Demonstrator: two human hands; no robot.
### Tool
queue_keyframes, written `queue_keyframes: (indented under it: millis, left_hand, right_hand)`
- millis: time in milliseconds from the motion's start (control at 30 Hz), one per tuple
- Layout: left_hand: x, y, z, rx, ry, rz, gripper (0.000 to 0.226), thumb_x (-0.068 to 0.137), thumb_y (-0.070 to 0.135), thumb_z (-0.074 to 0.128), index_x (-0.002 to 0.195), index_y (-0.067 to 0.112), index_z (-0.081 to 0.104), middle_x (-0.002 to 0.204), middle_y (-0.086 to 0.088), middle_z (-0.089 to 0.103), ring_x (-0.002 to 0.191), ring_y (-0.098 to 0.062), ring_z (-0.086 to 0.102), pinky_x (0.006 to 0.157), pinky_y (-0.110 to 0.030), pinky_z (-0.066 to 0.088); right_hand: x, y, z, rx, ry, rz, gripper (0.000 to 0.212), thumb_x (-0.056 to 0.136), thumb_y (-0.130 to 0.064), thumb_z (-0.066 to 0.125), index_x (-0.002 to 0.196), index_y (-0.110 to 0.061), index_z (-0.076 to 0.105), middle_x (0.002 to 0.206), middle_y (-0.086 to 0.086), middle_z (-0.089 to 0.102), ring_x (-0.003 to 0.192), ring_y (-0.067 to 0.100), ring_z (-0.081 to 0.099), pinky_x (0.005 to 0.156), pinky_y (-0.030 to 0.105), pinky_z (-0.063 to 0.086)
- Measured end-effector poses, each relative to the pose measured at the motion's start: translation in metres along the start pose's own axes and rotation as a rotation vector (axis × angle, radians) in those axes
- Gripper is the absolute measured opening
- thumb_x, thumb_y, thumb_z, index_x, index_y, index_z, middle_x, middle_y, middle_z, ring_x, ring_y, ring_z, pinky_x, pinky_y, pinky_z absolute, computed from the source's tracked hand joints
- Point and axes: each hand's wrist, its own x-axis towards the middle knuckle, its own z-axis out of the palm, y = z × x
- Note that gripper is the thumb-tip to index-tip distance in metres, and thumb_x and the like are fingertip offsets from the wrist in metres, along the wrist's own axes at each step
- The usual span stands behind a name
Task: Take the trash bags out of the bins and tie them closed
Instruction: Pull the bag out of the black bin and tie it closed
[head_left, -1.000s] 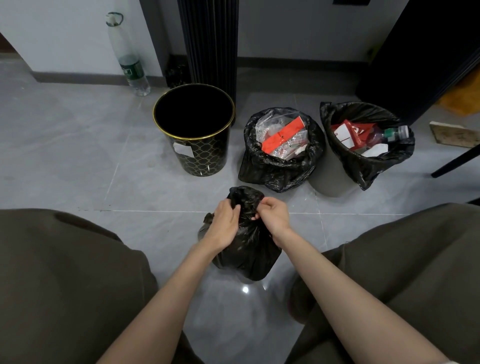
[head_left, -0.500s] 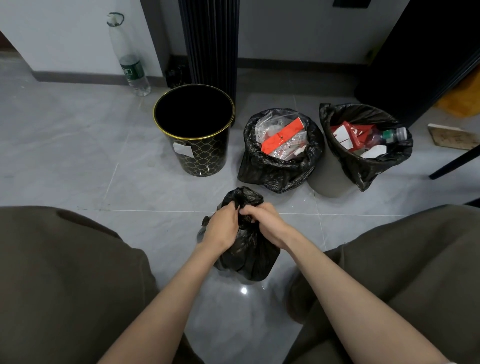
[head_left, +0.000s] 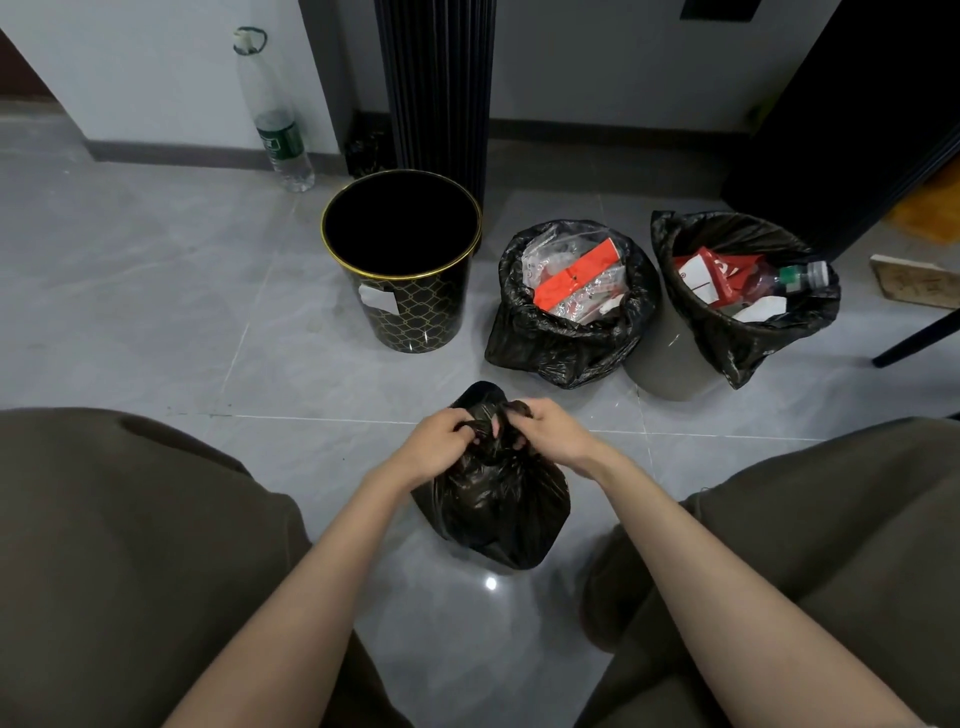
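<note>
A full black trash bag (head_left: 493, 504) stands on the grey floor between my knees. My left hand (head_left: 434, 441) and my right hand (head_left: 553, 428) each grip a twisted strand of its gathered neck, close together above the bag. Behind it stands a black bin with a gold rim (head_left: 400, 260), with no bag inside. To its right a second black bag (head_left: 566, 332) lines a hidden bin and holds clear and red wrappers. Further right a grey bin (head_left: 670, 364) carries a third black bag (head_left: 753, 338) with red packaging and a bottle.
A clear plastic bottle (head_left: 275, 130) stands by the wall at the back left. A dark ribbed column (head_left: 436, 83) rises behind the bins. A wooden board (head_left: 914, 283) and a black furniture leg (head_left: 914, 338) lie at the right. My knees flank the bag.
Both hands have shifted on the bag's neck, drawing the plastic strands together and tighter; the neck now looks more bunched. The bins have not moved.
</note>
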Motion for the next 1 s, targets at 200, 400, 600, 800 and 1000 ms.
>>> queue_keyframes:
  millis: [200,400,600,800,1000]
  left_hand:
    - [-0.006,0.008,-0.009,-0.444,0.007,-0.193,0.031,0.090,0.011,0.038,0.070,0.014,0.062,0.062,0.002,0.050,0.065,-0.011,0.047,0.068,-0.022,0.036]
    - [-0.009,0.008,-0.009,-0.575,0.030,-0.125,0.023,0.096,0.001,0.038,0.112,0.011,0.052,0.069,-0.008,0.067,0.044,-0.002,0.057,0.046,-0.011,0.043]
    - [-0.001,-0.006,-0.005,-0.492,0.008,-0.059,0.024,0.094,0.005,0.051,0.115,0.003,0.062,0.060,-0.009,0.061,0.052,-0.019,0.053,0.042,-0.017,0.033]
    - [0.002,-0.012,0.002,-0.474,0.280,-0.135,0.019,0.091,0.013,0.059,0.100,0.002,0.071,0.053,0.006,0.060,0.038,0.003,0.048,0.044,-0.009,0.044]
    - [0.002,-0.037,-0.006,-0.367,0.463,-0.274,0.015,0.088,0.012,0.062,0.084,0.008,0.076,0.068,-0.006,0.072,0.065,-0.019,0.069,0.080,-0.038,0.058]
  right_hand:
    - [0.000,0.000,-0.004,-0.659,0.062,-0.338,0.035,0.088,0.001,0.051,0.116,-0.012,0.066,0.100,0.010,0.060,0.097,0.023,0.055,0.074,0.016,0.027]
    - [-0.003,0.015,0.004,-0.572,0.098,-0.313,0.052,0.085,0.007,0.047,0.131,-0.017,0.056,0.111,0.009,0.059,0.109,0.024,0.053,0.077,0.015,0.027]
    - [0.002,0.022,0.010,-0.362,0.126,-0.264,0.034,0.091,-0.004,0.055,0.121,-0.016,0.065,0.095,0.003,0.052,0.093,0.015,0.054,0.079,0.009,0.034]
    - [0.003,0.016,0.006,-0.037,0.213,-0.167,0.019,0.088,-0.005,0.061,0.099,-0.011,0.075,0.100,-0.001,0.067,0.099,0.009,0.058,0.090,0.017,0.044]
    - [-0.005,0.038,-0.003,0.425,0.298,0.317,0.017,0.095,-0.014,0.050,0.090,-0.013,0.067,0.081,0.001,0.061,0.067,0.009,0.052,0.064,0.018,0.040]
